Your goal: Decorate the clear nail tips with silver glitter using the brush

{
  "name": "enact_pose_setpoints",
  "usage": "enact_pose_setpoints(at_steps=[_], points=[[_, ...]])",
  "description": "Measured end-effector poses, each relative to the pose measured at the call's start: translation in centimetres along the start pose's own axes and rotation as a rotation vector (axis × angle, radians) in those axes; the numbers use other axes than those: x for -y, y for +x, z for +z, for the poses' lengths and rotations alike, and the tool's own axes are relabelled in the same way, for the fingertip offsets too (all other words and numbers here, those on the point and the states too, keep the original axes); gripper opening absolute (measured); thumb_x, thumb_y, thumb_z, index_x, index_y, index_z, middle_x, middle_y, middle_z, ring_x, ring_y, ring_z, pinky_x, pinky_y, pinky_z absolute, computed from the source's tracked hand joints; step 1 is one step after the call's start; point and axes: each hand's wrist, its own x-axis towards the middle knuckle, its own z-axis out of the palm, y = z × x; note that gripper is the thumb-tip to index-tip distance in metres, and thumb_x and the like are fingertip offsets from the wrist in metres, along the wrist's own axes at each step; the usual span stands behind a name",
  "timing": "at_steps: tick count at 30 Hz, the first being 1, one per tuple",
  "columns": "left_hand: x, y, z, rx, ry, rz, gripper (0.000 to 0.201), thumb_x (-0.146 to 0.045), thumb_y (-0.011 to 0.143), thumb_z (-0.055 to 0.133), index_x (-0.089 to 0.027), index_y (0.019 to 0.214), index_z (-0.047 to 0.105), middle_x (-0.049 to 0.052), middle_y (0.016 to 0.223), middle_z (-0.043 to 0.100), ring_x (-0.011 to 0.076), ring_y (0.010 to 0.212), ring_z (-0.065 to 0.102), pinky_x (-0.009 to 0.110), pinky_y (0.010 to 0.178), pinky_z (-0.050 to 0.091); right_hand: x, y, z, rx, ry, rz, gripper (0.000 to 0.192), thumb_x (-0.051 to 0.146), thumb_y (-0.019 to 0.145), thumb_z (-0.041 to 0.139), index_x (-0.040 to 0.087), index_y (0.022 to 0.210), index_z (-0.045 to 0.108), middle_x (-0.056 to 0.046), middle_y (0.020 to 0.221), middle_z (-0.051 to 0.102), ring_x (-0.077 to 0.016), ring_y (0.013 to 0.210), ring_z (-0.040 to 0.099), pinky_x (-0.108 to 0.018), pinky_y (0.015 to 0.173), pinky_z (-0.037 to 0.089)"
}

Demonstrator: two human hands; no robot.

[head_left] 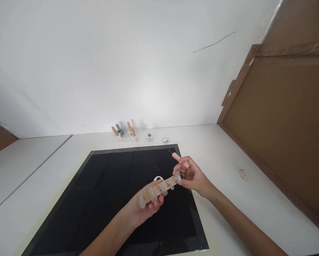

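The left hand [142, 208] holds a small wooden strip [159, 188] up over the black mat [100, 199]. Its grip is closed around the near end of the strip, with the thumb on top and the fingers under it. The strip has a row of clear plastic knobs [152, 194] stuck along it. It points up and to the right, toward the other hand.

The right hand [193, 176] touches the far end of the strip with its fingertips. Its grip is also closed on a little pink screwdriver [178, 159], which pokes out above the fingers. The thin dark tip of the tool points up and to the left. The tool is just beside the far end of the strip, but it is too small to see if they touch.

Under the strip, a small round white ring [158, 178] lies on the mat. Some tiny shiny bits [157, 168] lie on the mat a little past it.

The mat lies flat on a white worktop [229, 213]. At the back of the worktop, by the white wall [122, 64], stand more small tools with pink handles [123, 131] in little white holders. Near them sit a small metal piece [149, 136] and a small round washer [165, 140]. To the right, well apart from the hands, two small pale round pieces [242, 173] lie on the worktop. A big brown cardboard sheet [287, 124] leans up on the right side.
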Motion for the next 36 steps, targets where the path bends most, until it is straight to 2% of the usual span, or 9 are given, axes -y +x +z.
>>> enact_pose_setpoints(at_steps=[3, 10, 13, 17, 20, 23, 28, 31, 36], points=[[-1.3, -0.8, 0.2, -0.016, 0.003, 0.088, 0.016, -0.014, 0.085, 0.059, -0.01, 0.1, 0.062, 0.002, 0.056, 0.06, 0.0041, 0.041, 0.052, 0.006, 0.034, 0.034, 0.6, 0.2, -0.4, -0.058, 0.036, -0.005, 0.037, 0.016, 0.077, 0.071, 0.026, 0.099, 0.043, 0.003, 0.086, 0.058, -0.0097, 0.077, 0.054, -0.027, 0.074, 0.042], [-2.4, -2.2, 0.8, 0.003, 0.269, 0.41, 0.023, -0.013, 0.083, 0.058, -0.017, 0.105, 0.055, 0.004, 0.071, 0.066, 0.0094, 0.054, 0.058, 0.016, 0.049, 0.046, 1.3, 0.4, 0.0, -0.249, 0.094, 0.029, 0.038, 0.019, 0.073, 0.076, 0.026, 0.091, 0.044, 0.003, 0.082, 0.058, -0.0112, 0.084, 0.056, -0.026, 0.079, 0.044], [-2.1, -2.2, 0.7, -0.012, 0.443, 0.494, 0.023, -0.024, 0.086, 0.058, -0.017, 0.107, 0.052, 0.003, 0.07, 0.065, 0.0116, 0.056, 0.059, 0.02, 0.05, 0.047, 1.2, 0.4, 0.1, -0.26, 0.121, 0.069, 0.037, 0.02, 0.071, 0.077, 0.026, 0.09, 0.045, 0.003, 0.083, 0.059, -0.0119, 0.085, 0.057, -0.026, 0.078, 0.045], [-2.1, -1.8, 0.8, -0.14, 0.518, 0.587, 0.021, -0.034, 0.087, 0.058, -0.018, 0.099, 0.052, -0.003, 0.058, 0.058, 0.0085, 0.047, 0.052, 0.016, 0.042, 0.04, 1.2, 0.4, 0.1, -0.21, 0.144, 0.107, 0.039, 0.021, 0.072, 0.076, 0.027, 0.099, 0.049, 0.001, 0.09, 0.061, -0.0121, 0.084, 0.058, -0.026, 0.075, 0.047], [-2.5, -1.8, 0.7, -0.169, 0.48, 0.59, 0.024, -0.038, 0.086, 0.058, -0.016, 0.095, 0.055, -0.004, 0.053, 0.054, 0.0065, 0.044, 0.046, 0.015, 0.039, 0.035, 1.5, 0.4, -0.4, -0.228, 0.101, 0.144, 0.039, 0.027, 0.078, 0.071, 0.026, 0.11, 0.049, -0.003, 0.099, 0.063, -0.0134, 0.077, 0.061, -0.027, 0.067, 0.049], [-2.5, -1.8, 0.4, -0.148, 0.428, 0.522, 0.03, -0.043, 0.085, 0.059, -0.014, 0.091, 0.058, -0.004, 0.051, 0.052, 0.0053, 0.041, 0.043, 0.015, 0.037, 0.031, 2.1, 0.6, -1.3, -0.362, 0.019, 0.129, 0.028, 0.033, 0.085, 0.062, 0.022, 0.109, 0.053, -0.006, 0.094, 0.067, -0.0151, 0.072, 0.063, -0.027, 0.059, 0.048], [-0.5, -1.8, 0.2, -0.098, 0.407, 0.35, 0.039, -0.051, 0.08, 0.061, -0.014, 0.091, 0.058, -0.004, 0.049, 0.052, 0.0065, 0.04, 0.045, 0.015, 0.037, 0.028, 3.5, 0.9, -1.6, -0.487, -0.103, -0.041, 0.019, 0.036, 0.092, 0.052, 0.021, 0.102, 0.058, -0.003, 0.078, 0.068, -0.0112, 0.055, 0.059, -0.024, 0.051, 0.044], [0.7, -1.6, -0.1, -0.062, 0.421, 0.31, 0.04, -0.052, 0.079, 0.061, -0.015, 0.094, 0.055, -0.004, 0.051, 0.054, 0.0072, 0.041, 0.047, 0.017, 0.038, 0.031, 4.3, 1.1, 0.0, -0.407, -0.205, -0.095, 0.017, 0.033, 0.094, 0.049, 0.023, 0.104, 0.058, -0.001, 0.071, 0.067, -0.013, 0.061, 0.061, -0.025, 0.056, 0.046], [1.1, -1.3, -1.0, -0.028, 0.495, 0.279, 0.042, -0.054, 0.08, 0.059, -0.015, 0.095, 0.052, -0.003, 0.055, 0.056, 0.0085, 0.043, 0.051, 0.019, 0.041, 0.034, 3.9, 1.1, 3.1, -0.026, -0.19, 0.028, 0.016, 0.028, 0.094, 0.047, 0.023, 0.105, 0.057, -0.002, 0.078, 0.066, -0.0148, 0.072, 0.063, -0.03, 0.066, 0.049]])
